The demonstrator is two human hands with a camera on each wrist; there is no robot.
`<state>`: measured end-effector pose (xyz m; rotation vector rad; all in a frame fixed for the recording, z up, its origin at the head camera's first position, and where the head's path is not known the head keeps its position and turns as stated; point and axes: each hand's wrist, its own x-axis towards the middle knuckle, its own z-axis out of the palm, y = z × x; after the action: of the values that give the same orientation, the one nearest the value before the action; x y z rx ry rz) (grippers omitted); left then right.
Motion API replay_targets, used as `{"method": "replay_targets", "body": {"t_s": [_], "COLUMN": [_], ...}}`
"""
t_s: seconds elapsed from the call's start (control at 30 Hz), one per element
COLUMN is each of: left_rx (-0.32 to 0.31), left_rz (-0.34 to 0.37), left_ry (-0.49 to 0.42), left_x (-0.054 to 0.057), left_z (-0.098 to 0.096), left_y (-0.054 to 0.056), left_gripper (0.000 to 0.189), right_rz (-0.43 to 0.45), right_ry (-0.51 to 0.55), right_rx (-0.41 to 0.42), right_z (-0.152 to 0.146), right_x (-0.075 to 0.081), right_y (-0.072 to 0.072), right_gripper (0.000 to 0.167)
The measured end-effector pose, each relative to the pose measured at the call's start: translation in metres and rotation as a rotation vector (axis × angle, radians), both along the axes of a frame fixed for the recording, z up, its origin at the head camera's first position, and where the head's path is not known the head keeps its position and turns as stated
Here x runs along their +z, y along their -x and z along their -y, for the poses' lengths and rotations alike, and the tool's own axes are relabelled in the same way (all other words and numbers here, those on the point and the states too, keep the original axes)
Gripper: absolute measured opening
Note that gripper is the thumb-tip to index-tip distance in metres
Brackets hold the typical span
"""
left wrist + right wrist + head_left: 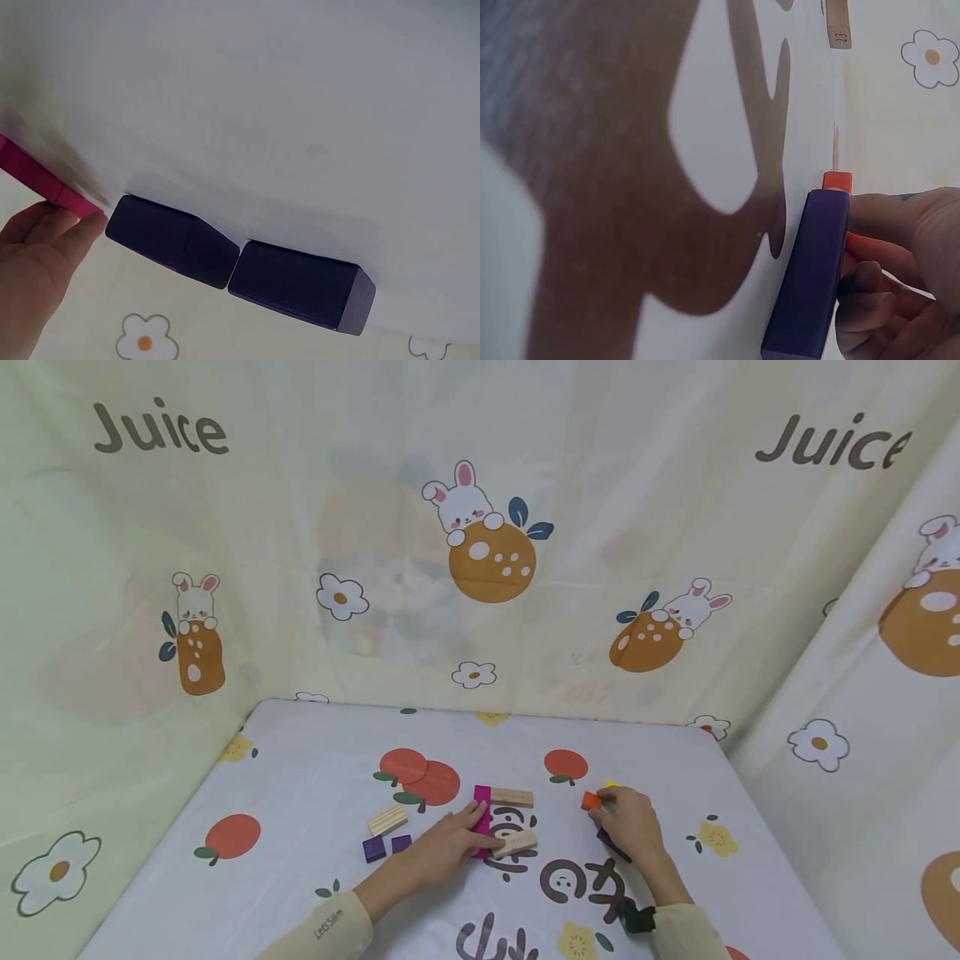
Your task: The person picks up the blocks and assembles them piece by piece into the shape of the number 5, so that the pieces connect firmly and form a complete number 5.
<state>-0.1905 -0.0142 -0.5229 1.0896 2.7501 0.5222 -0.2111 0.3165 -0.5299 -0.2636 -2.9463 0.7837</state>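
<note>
My left hand [442, 856] reaches across a magenta bar [482, 795], its fingers lying on it with the thumb crossing toward a pale wooden block [517, 842]. In the left wrist view a seam shows along the magenta bar [56, 191], and a fingertip touches its near end. Another wooden block [512, 797] meets the bar's far end at an angle. My right hand [632, 827] pinches an orange block [591, 801] between thumb and fingers. Beside that hand lies a long dark purple block [808, 274], and a yellow piece [612, 784] peeks out behind the fingers, mostly hidden.
Left of my left arm are two dark purple blocks [373, 849] and a wooden piece [387, 820]. A white printed cloth [300, 760] covers the table, with a patterned curtain [390, 427] along the back and sides.
</note>
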Motion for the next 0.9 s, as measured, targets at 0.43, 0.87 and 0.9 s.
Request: {"method": "replay_targets", "body": {"t_s": [0.43, 0.87, 0.9], "left_rx": [0.017, 0.046, 0.049], "left_rz": [0.022, 0.058, 0.060], "left_ry": [-0.011, -0.010, -0.012], "left_x": [-0.005, -0.001, -0.001], "left_z": [0.000, -0.002, -0.002], "left_y": [0.002, 0.000, 0.000], "left_gripper": [0.047, 0.043, 0.043], "right_rz": [-0.039, -0.056, -0.058], "right_ry": [0.003, 0.064, 0.061], "right_rx": [0.027, 0.046, 0.050], "right_z": [0.005, 0.019, 0.020], "right_x": [0.003, 0.003, 0.003], "right_y": [0.000, 0.000, 0.001], "right_gripper": [0.035, 0.036, 0.036]}}
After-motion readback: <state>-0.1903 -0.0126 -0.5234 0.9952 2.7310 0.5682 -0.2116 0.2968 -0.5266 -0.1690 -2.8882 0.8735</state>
